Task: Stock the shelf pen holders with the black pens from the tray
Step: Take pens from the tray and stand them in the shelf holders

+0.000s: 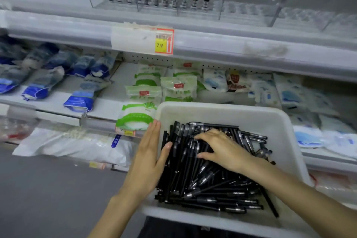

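The white tray (222, 106) of black pens (212, 191) sits at the front edge of the lower shelf (58, 102). The left hand (148, 157) lies flat along the tray's left wall, fingers straight and thumb hooked over the rim. The right hand (222, 149) rests palm down on the pile, fingers spread and lightly bent, not closed round any pen. The clear pen holders (245, 8) on the top shelf are partly filled.
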### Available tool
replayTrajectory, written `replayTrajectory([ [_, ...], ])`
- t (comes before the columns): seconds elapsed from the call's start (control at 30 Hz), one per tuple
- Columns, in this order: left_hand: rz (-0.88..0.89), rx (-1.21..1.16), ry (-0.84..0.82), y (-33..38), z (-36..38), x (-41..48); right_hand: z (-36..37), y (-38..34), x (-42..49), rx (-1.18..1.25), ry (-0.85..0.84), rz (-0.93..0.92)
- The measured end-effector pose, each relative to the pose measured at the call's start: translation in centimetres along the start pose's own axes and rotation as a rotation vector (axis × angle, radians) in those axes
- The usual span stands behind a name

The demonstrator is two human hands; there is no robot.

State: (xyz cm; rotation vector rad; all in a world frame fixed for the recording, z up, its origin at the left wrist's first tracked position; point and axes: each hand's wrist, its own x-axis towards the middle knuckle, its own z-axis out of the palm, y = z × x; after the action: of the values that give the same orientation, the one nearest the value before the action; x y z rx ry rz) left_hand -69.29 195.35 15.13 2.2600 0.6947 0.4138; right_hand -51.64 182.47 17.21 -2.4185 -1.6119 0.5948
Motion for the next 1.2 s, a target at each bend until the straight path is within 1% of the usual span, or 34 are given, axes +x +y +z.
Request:
replayTrajectory([
  [0.17, -0.009, -0.015, -0.001, 0.0, 0.1, -0.1, 0.8, -0.6, -0.5, -0.040, 0.060, -0.027],
  [0.3, -0.018, -0.031, 0.001, 0.0, 0.1, -0.1, 1.2, -0.8, -0.8, 0.050, 0.074, -0.013],
  [0.37, -0.019, -0.030, 0.000, 0.1, 0.1, -0.2, 1.3, -1.0, -0.9, 0.159, 0.108, -0.002],
  [0.5, -0.029, -0.040, 0.001, 0.1, 0.0, -0.2, 1.3, -1.5, -1.0, 0.543, 0.183, 0.069],
  [0.63, -0.058, -0.082, 0.045, 0.6, -0.4, -0.3, 1.5, -2.1, -1.4, 0.818, 0.248, 0.156],
  [0.7, -0.055, -0.091, 0.093, 1.2, -0.6, -0.5, 1.5, -2.5, -1.8, 0.921, 0.265, 0.193],
  [0.77, -0.023, -0.096, 0.147, 1.9, -1.0, -0.7, 0.8, -2.9, -2.3, 0.970, 0.287, 0.191],
  [0.9, 0.103, -0.110, 0.203, 4.0, -2.5, -1.0, -3.7, -3.8, -3.7, 1.104, 0.369, 0.096],
  [1.07, 0.277, -0.142, 0.193, 8.5, -4.7, -0.4, -10.7, -5.8, -5.9, 1.178, 0.505, -0.135],
  [1.2, 0.394, -0.200, 0.168, 11.8, -6.6, 0.6, -16.0, -7.0, -7.3, 1.227, 0.585, -0.276],
])
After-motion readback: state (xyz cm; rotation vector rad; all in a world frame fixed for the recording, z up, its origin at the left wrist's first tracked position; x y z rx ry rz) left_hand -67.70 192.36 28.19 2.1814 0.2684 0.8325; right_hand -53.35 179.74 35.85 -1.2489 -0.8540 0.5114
